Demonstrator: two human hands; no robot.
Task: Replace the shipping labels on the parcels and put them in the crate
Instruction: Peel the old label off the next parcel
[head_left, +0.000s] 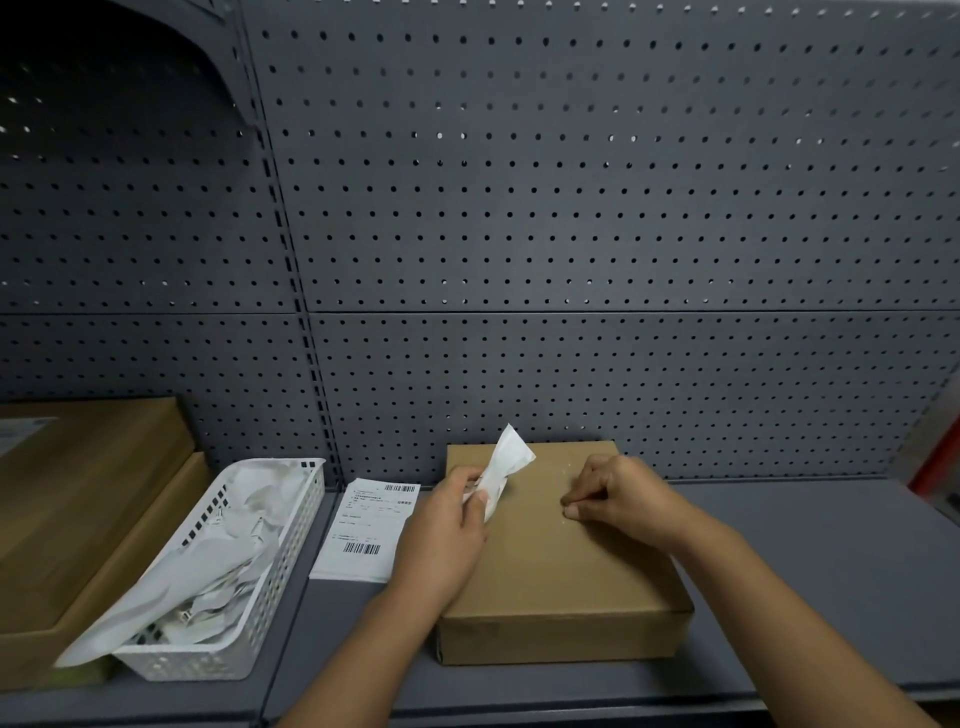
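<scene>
My left hand comes in from six o'clock, forearm angled up towards one o'clock, back of the hand facing me. Its fingers are curled round a crumpled white label, which sticks up out of my grip towards twelve o'clock over the parcel's far left corner. The parcel, a flat brown cardboard box, lies on the grey shelf in the middle of my view, its far edge close to the pegboard wall. My right hand reaches in from five o'clock and rests knuckles-up on the parcel's top. Its fingers are tucked under, and thumb and forefinger tips are pressed together against the cardboard, pointing to nine o'clock, where a few tiny white flecks show. I cannot tell whether a scrap is caught between those tips. The two hands are apart, with bare cardboard between them. At nine o'clock from the parcel a flat printed label sheet with barcodes lies on the shelf, partly under my left wrist. Further towards nine o'clock stands a white slotted basket filled with crumpled white paper, and beyond it is a stack of brown boxes.
</scene>
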